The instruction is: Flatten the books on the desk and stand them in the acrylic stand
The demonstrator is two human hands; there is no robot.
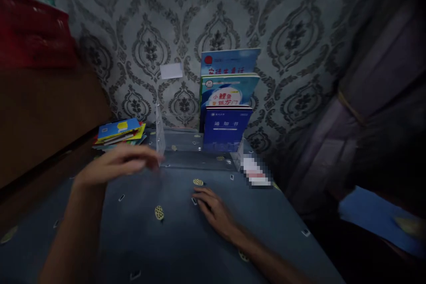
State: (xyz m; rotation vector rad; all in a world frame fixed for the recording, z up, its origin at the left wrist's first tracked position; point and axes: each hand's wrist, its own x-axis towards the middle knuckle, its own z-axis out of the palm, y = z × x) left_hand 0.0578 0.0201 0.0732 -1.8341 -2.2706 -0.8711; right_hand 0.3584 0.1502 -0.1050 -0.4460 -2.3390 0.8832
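Observation:
My left hand (123,164) hangs above the table at the left, fingers stretched out and slightly blurred, holding nothing. Its fingertips are close to the left side panel of a clear plastic book stand (160,137); whether they touch it I cannot tell. My right hand (214,211) lies on the blue patterned tablecloth (179,248) in front of the stand, fingers extended and nothing in them. In the right part of the stand, several books stand upright in stepped rows: a dark blue one (226,131) in front, lighter blue picture books (229,91) behind.
A small stack of books (120,129) lies at the back left, beside a brown box-like piece (49,120) with a red bag (33,31) on top. A pixelated card (256,172) lies right of the stand. A tied curtain (353,106) hangs at the right, above a blue item (376,219).

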